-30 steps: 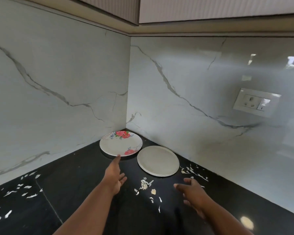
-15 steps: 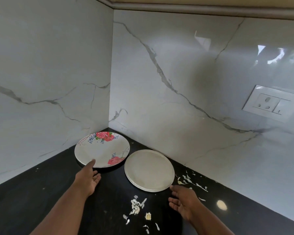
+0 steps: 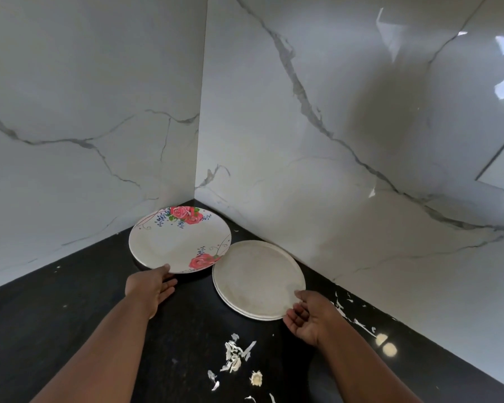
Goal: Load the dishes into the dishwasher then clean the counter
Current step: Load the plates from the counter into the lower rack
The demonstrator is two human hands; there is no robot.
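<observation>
At the inner corner where two glossy, grey-veined marble walls (image 3: 361,141) meet, a black speckled counter (image 3: 56,330) runs out toward 6 o'clock, with bare room at 8 o'clock. Floral plate (image 3: 178,242), round, glossy white with red roses, lies flat in the corner at 12 o'clock, its rim close to both walls. Plain plates (image 3: 256,277), matte off-white, look like a stack of two by the doubled rim; they sit at 3 o'clock of the floral plate, rims touching or overlapping, cannot tell which. Left hand (image 3: 152,286): fingers loosely extended, thumb tip touching the floral plate's near rim, no grasp. Right hand (image 3: 309,318): palm up, fingers loosely curled at the stack's 5 o'clock edge, thumb on the rim; no closed grip visible. White flaky scraps (image 3: 234,356) lie scattered at 6 o'clock and along the right wall.
</observation>
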